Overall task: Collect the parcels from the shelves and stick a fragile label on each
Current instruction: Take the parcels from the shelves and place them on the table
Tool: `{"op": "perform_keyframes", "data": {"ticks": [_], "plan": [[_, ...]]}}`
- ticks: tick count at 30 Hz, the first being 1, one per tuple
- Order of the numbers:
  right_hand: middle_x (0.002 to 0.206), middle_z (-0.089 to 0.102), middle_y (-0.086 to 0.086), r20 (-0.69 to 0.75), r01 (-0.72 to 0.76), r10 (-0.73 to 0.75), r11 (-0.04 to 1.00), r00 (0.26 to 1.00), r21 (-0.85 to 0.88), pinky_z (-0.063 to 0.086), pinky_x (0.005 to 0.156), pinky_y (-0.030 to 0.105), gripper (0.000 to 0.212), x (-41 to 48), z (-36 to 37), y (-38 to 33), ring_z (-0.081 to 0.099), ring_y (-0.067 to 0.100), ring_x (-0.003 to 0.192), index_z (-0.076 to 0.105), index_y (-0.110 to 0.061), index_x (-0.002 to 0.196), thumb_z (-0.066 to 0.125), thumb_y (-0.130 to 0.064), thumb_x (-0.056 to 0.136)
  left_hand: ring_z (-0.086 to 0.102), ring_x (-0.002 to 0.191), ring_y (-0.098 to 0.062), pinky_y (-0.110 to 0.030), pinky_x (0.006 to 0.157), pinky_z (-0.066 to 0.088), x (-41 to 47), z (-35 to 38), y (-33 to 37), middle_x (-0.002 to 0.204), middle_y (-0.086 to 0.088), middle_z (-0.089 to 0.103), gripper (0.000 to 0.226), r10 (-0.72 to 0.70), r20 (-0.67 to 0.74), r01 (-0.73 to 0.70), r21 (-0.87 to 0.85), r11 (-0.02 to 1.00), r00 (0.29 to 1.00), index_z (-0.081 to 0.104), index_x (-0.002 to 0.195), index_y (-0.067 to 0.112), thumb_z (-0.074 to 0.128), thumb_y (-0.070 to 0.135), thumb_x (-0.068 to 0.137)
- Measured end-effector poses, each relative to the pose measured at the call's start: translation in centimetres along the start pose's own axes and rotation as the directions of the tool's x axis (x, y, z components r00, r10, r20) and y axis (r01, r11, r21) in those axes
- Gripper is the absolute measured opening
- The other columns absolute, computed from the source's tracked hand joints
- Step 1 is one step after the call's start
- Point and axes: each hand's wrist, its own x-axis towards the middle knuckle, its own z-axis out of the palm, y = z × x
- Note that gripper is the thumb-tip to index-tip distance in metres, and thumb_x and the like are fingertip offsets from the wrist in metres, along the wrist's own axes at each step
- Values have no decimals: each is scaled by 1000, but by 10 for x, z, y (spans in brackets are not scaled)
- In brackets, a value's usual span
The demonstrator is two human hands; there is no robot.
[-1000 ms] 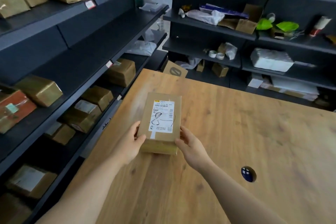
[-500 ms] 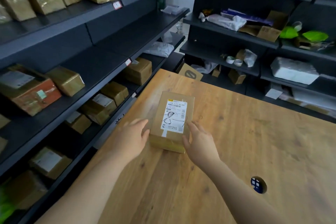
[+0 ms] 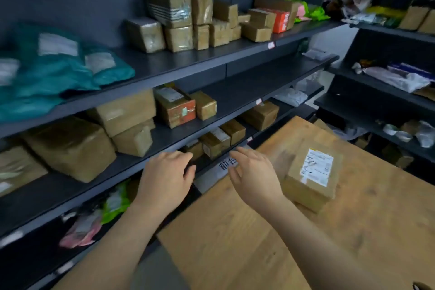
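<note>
Parcel (image 3: pixel 312 175) lies on table (image 3: pixel 376 219), right of both empty hands (image 3: pixel 253 175).

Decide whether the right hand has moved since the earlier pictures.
Yes: the right hand has let go of the parcel and gone left across the table, to its edge beside the shelves.

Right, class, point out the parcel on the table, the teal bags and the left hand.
parcel (image 3: pixel 315 169), head view, on its white label
teal bags (image 3: pixel 58 77), head view, middle of the pile
left hand (image 3: pixel 164 176), head view, back of the hand
</note>
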Motion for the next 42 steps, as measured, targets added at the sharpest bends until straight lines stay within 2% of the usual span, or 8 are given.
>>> {"op": "perform_keyframes", "data": {"ticks": [5, 8, 12, 15, 21, 29, 35, 42], "plan": [[115, 66, 5, -38, 227, -224, 970, 974, 84, 44, 98, 36, 27, 2, 26, -128, 58, 23, 113, 66, -11, 114, 58, -22, 90, 62, 78, -27, -36, 67, 50, -84, -71, -90, 88, -1, 71, 19, -147, -91, 158, 123, 980, 985, 72, 99, 16, 64, 28, 86], [113, 68, 9, -43, 339, -337, 927, 941, 162, 49, 93, 41, 29, -3, 40, -210, 61, 27, 108, 67, -8, 114, 60, -22, 89, 64, 81, -28, -37, 71, 51, -138, -112, -141, 91, -1, 72, 23, -251, -142, 272, 159, 949, 958, 72, 102, 18, 61, 30, 87], [94, 70, 9, -48, 506, -509, 831, 859, 230, 53, 77, 42, 24, -15, 55, -315, 64, 31, 89, 69, -6, 104, 62, -20, 85, 63, 73, -28, -35, 64, 48, -211, -169, -196, 81, -2, 71, 17, -390, -233, 440, 225, 869, 891, 73, 93, 16, 66, 27, 82], [97, 69, 5, -41, 612, -627, 742, 778, 275, 49, 80, 38, 23, -26, 63, -390, 62, 28, 92, 67, -12, 107, 57, -23, 89, 62, 70, -29, -35, 62, 48, -264, -208, -228, 78, -2, 71, 14, -483, -316, 561, 242, 791, 817, 73, 90, 15, 74, 23, 78], [118, 65, 3, -14, 769, -833, 503, 552, 396, 43, 91, 36, 31, -55, 83, -530, 57, 24, 108, 61, -16, 121, 50, -28, 94, 62, 70, -28, -38, 63, 52, -367, -267, -281, 77, -1, 70, 24, -631, -465, 777, 254, 577, 621, 72, 88, 15, 57, 32, 82], [109, 68, 6, -84, 849, -967, 167, 240, 502, 46, 90, 43, 28, -99, 107, -696, 60, 26, 104, 65, -9, 109, 52, -28, 93, 67, 72, -28, -35, 65, 52, -473, -332, -329, 84, 0, 73, 21, -738, -594, 939, 306, 160, 319, 75, 94, 17, 73, 31, 78], [121, 66, 3, -186, 802, -983, -112, -1, 587, 43, 99, 41, 35, -134, 120, -799, 58, 23, 113, 61, -12, 125, 53, -25, 93, 65, 85, -29, -37, 74, 48, -536, -371, -349, 93, 0, 72, 22, -711, -698, 975, 204, -85, 85, 72, 100, 19, 62, 34, 87], [126, 63, 1, -213, 733, -958, -284, -191, 618, 39, 101, 39, 37, -191, 120, -897, 53, 23, 118, 56, -17, 131, 49, -27, 96, 63, 96, -30, -38, 82, 47, -606, -414, -361, 106, -2, 71, 32, -643, -755, 934, 125, -336, -130, 68, 114, 21, 58, 37, 89]]}}
